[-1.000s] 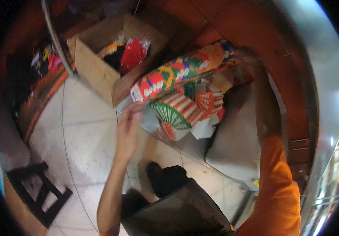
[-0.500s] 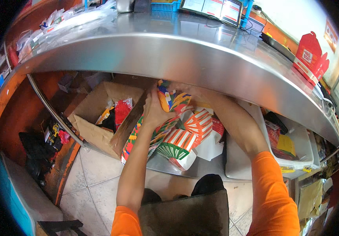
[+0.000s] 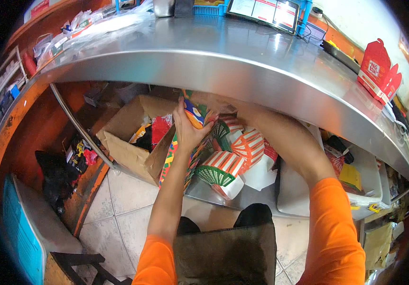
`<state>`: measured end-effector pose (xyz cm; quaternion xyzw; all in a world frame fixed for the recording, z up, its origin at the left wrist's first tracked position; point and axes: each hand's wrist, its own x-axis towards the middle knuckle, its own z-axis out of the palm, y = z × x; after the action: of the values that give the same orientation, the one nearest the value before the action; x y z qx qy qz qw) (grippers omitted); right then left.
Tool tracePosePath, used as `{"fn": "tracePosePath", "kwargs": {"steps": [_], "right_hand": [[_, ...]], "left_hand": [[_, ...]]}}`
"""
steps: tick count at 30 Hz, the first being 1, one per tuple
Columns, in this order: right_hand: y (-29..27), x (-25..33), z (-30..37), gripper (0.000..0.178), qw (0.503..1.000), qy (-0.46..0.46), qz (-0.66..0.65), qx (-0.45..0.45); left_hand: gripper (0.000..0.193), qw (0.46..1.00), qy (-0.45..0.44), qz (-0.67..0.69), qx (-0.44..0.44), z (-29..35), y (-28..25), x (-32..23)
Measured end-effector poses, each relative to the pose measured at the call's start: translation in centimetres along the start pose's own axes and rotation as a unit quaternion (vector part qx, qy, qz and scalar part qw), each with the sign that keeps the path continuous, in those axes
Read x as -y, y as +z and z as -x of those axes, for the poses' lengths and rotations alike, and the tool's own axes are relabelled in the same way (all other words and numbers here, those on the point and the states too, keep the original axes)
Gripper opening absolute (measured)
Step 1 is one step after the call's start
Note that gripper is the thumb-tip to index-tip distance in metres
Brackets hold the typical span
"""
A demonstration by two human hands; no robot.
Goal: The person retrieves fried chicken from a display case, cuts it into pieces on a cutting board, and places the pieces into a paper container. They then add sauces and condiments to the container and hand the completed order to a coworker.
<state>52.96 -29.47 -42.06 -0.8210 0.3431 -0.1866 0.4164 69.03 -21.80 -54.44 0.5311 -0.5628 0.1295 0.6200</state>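
Observation:
Below the counter edge my left hand [image 3: 189, 130] is closed round a stack of flat, colourfully patterned cardboard cartons [image 3: 168, 159], with the thumb to the right. The stack stands tilted on its edge. My right arm reaches in from the right, and my right hand [image 3: 223, 105] is at the far top end of the stack. Shadow, blur and the counter lip hide its fingers. Just right of the stack lie several orange-and-white striped paper cartons with green fan patterns [image 3: 221, 171], nested together. A plain white carton [image 3: 261, 176] sits beside them.
A steel counter [image 3: 166, 57] overhangs the shelf, carrying a red takeaway box [image 3: 374, 66] and a tablet [image 3: 266, 13]. An open brown cardboard box [image 3: 128, 149] with packets stands left of the stack. A white plastic bin [image 3: 297, 190] stands right. A dark seat [image 3: 223, 254] is nearest me.
The whole view has shifted slightly right and down. The patterned stack under my left hand shows narrower, and more striped cartons are visible beside it. My right hand remains under the counter.

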Motion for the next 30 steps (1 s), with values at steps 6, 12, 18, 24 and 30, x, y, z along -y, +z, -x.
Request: {"fn": "tracePosePath", "kwargs": {"steps": [6,12,18,24,30], "right_hand": [[0.6,0.1,0.9,0.047,1.0,-0.011,-0.003,-0.008],[-1.5,-4.1,3.7,0.05,0.908,-0.151,0.371,-0.12],[-3.0,-6.8,6.1,0.055,0.978,-0.039,0.151,-0.135],[-4.6,-8.7,15.8,0.06,0.941,0.082,0.099,-0.312],[-6.0,-16.7,19.5,0.067,0.929,0.189,-0.01,-0.318]], "left_hand": [[0.141,0.919,-0.156,-0.322,0.166,10.1,-2.3,2.3],[0.124,0.877,-0.311,-0.21,0.301,24.4,-2.5,9.2],[0.099,0.905,-0.301,-0.177,0.245,22.4,-4.1,7.5],[0.111,0.617,-0.429,-0.413,0.514,33.8,-25.0,7.7],[0.126,0.648,-0.264,-0.419,0.578,45.4,-35.3,9.6]]}}
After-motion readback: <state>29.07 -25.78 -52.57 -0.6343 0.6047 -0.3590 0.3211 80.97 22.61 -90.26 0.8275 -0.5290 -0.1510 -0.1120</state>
